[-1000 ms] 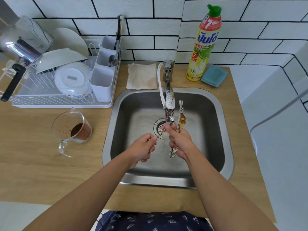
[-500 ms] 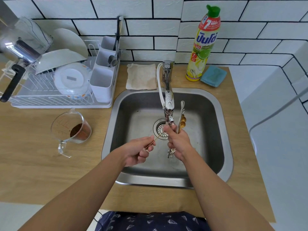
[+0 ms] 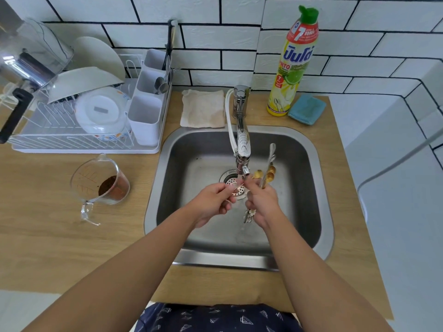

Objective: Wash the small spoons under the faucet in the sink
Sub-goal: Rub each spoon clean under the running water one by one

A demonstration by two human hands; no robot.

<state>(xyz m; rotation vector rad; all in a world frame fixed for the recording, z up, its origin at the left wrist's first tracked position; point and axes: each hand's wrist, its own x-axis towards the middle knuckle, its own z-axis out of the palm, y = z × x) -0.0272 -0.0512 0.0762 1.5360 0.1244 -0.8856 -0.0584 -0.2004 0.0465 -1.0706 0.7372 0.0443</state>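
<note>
Clamped in my right hand (image 3: 261, 202), I'm holding the bundle of small spoons (image 3: 267, 173) upright over the sink (image 3: 318, 188), bowls pointing far, beside the faucet (image 3: 242, 144). Left hand (image 3: 211, 203) is pinching 1 spoon (image 3: 237, 188) lying left-right under the spout.

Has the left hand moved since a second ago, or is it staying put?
Yes. The left hand has drifted slightly right, toward the drain and faucet.
</note>
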